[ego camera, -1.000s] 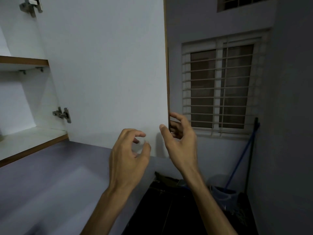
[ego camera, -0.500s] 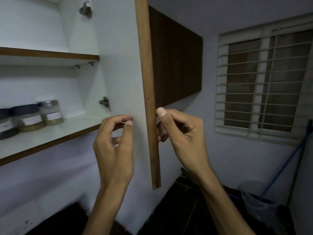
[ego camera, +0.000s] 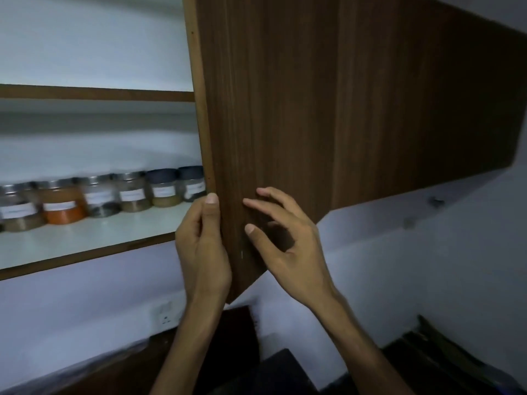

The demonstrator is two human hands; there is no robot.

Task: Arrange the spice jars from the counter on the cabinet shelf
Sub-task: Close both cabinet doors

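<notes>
Several labelled spice jars (ego camera: 99, 196) stand in a row on the white lower cabinet shelf (ego camera: 85, 240), one with orange powder (ego camera: 62, 206). The dark wooden cabinet door (ego camera: 271, 124) is partly swung over the opening and hides the shelf's right end. My left hand (ego camera: 204, 246) grips the door's free edge near its bottom corner, thumb on the edge. My right hand (ego camera: 282, 243) lies on the door's outer face with its fingers spread, fingertips touching the wood.
An upper shelf (ego camera: 94, 94) runs above the jars. A wall socket (ego camera: 164, 315) sits on the white wall below the cabinet. A dark counter (ego camera: 279, 372) lies at the bottom. The neighbouring cabinet door (ego camera: 427, 109) is closed on the right.
The door has swung from wide open towards the cabinet, its brown outer face now towards me. My left hand took hold of its edge and my right hand moved onto its face. The view turned left.
</notes>
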